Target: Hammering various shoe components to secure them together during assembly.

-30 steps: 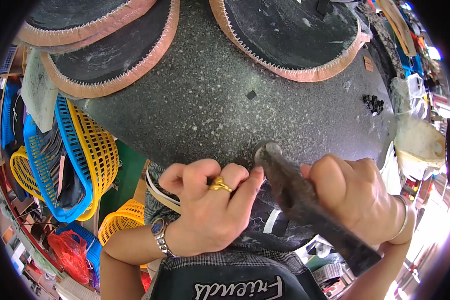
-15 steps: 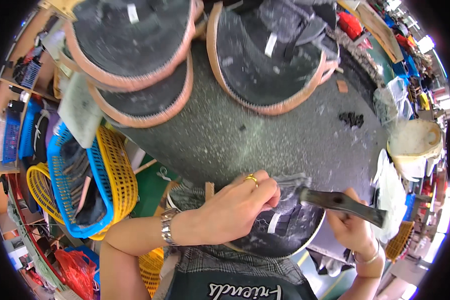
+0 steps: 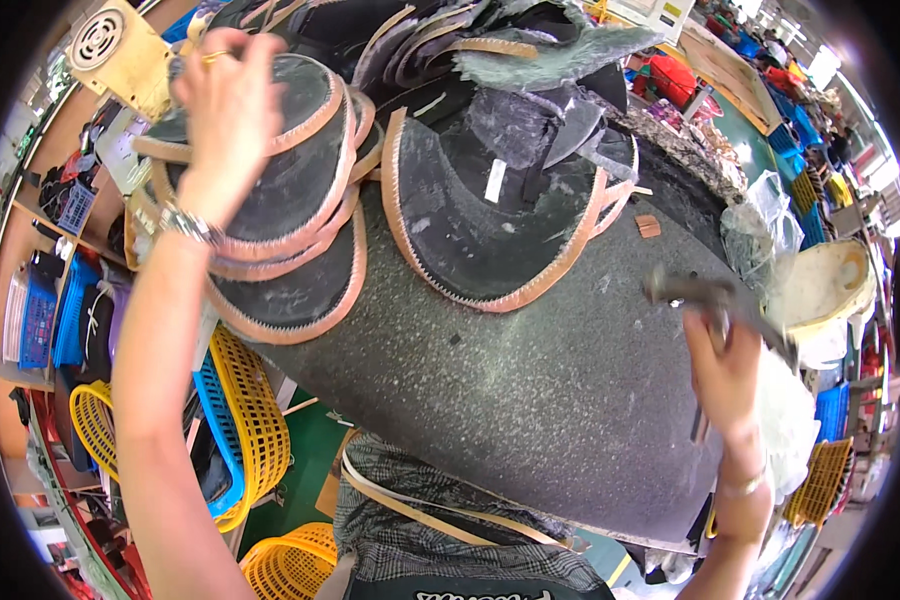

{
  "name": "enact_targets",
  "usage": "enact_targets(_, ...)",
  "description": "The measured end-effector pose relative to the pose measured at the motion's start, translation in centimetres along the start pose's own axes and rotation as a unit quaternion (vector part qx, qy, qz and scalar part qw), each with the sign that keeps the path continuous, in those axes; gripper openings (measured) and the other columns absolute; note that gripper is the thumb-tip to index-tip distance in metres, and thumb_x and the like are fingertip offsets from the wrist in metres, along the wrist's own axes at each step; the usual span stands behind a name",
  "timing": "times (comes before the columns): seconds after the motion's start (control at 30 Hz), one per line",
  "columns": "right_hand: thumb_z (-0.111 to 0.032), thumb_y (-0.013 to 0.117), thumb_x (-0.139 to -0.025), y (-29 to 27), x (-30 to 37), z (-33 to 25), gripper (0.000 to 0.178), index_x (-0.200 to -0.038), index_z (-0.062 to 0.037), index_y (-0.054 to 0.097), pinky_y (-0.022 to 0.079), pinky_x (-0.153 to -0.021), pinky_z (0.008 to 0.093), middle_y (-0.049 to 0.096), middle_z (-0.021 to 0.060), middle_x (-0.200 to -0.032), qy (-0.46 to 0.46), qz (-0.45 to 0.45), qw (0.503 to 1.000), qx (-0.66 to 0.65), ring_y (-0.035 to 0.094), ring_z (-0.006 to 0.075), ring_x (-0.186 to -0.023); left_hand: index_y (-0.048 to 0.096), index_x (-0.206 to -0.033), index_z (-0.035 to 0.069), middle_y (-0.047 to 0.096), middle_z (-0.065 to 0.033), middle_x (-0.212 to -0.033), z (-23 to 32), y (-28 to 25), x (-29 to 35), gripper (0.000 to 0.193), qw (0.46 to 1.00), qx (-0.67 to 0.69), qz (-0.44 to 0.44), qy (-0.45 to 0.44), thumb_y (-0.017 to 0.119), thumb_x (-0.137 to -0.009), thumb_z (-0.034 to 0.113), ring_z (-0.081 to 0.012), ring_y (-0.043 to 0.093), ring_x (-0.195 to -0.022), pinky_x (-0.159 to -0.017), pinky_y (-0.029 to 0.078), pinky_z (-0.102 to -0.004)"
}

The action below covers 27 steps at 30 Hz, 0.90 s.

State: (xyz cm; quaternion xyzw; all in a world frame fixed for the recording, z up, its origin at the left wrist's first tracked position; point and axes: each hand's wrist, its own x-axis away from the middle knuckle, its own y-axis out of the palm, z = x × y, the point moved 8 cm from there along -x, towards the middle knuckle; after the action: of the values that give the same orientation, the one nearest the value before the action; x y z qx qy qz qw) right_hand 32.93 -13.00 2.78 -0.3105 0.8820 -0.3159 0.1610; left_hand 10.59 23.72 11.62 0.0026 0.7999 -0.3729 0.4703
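Note:
My right hand grips a hammer above the right side of the dark worktable. Its metal head lies level over my fist, and part of the handle shows below. At the far left, my left hand is over a stack of black curved panels with tan stitched edging. Its fingers are bent and smeared by motion, so whether they grip the top panel is hidden. Another edged black panel lies at the table's middle back, with a white tag and grey pieces on it.
More dark pieces are heaped at the back. Yellow and blue baskets stand at the left, below the table. A cream bucket and clear plastic bags line the right. A tan strip lies across my lap.
My left hand has gone from the near edge to the stack at the far left. The panel in front of me has left that spot. The hammer stays in my right hand; the view has shifted.

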Motion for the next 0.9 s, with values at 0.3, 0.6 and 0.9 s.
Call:
enact_targets(0.3,-0.014,0.053,-0.083,9.3,-21.3,-3.4,0.028,-0.107,0.0004,0.058,0.048,-0.082,0.0463,0.062,0.0268,-0.095,-0.176,0.072,0.961,0.2,0.06,0.0402,-0.094,0.023,-0.135,-0.004,0.056,-0.0221,-0.117,18.1,2.9,0.4,0.079,0.589,0.784,-0.121,-0.157,0.071,-0.072,-0.004,-0.0236,0.059,-0.103,-0.091,0.046,-0.0306)
enact_targets(0.6,-0.012,0.056,-0.082,11.9,-21.0,-2.7,0.027,-0.105,0.0013,0.054,0.051,-0.077,0.0469,0.063,0.0268,-0.09,-0.169,-0.014,0.941,0.291,0.062,0.0413,-0.087,0.068,-0.107,0.011,0.041,-0.0037,-0.076,15.8,-18.5,11.3,0.048,0.736,0.563,-0.193,0.324,0.076,-0.059,0.007,-0.0203,0.053,-0.069,-0.067,0.049,-0.0287)
enact_targets(0.9,-0.022,0.06,-0.082,0.3,-11.6,-8.6,0.028,-0.09,0.0046,0.059,0.046,-0.073,0.0393,0.062,0.0205,-0.077,-0.272,0.128,0.953,0.046,0.062,0.0327,-0.076,0.065,-0.092,0.0,0.066,-0.0092,-0.08,10.0,-21.4,7.0,0.011,0.806,0.552,-0.205,0.061,0.064,-0.083,0.007,-0.0143,0.061,-0.068,-0.065,0.047,-0.022)
